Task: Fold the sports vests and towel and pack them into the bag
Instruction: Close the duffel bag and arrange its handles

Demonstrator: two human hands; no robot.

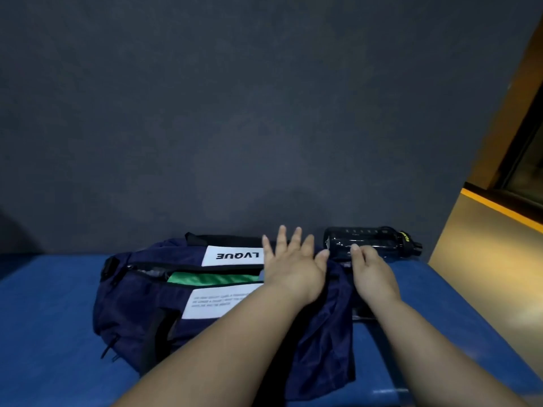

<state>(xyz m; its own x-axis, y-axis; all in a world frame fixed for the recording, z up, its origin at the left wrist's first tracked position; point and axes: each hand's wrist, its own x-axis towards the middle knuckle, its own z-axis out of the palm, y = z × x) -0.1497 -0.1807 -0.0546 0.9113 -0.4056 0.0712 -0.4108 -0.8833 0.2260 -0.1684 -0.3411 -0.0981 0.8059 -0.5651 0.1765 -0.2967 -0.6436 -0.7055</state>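
Head view: the left hand [293,265] is seen spread wide, fingers straight and fanned, palm down over the right end of the bag [141,304]; nothing is held by it. The right hand [371,271] is placed just right of the bag, its fingers curled downward close to a black bottle [379,240]; whether anything is gripped cannot be told. The navy bag is shown with its zip opened, and a green garment [211,279] is seen inside the opening. A navy cloth [326,348] is draped at the bag's right end, beneath both forearms. The bottle is laid on its side behind and right of the bag. The bag is borne by a blue surface [44,318]; behind the bag a dark grey wall [235,113] is seen, and well to its right a yellow-brown panel [484,259]
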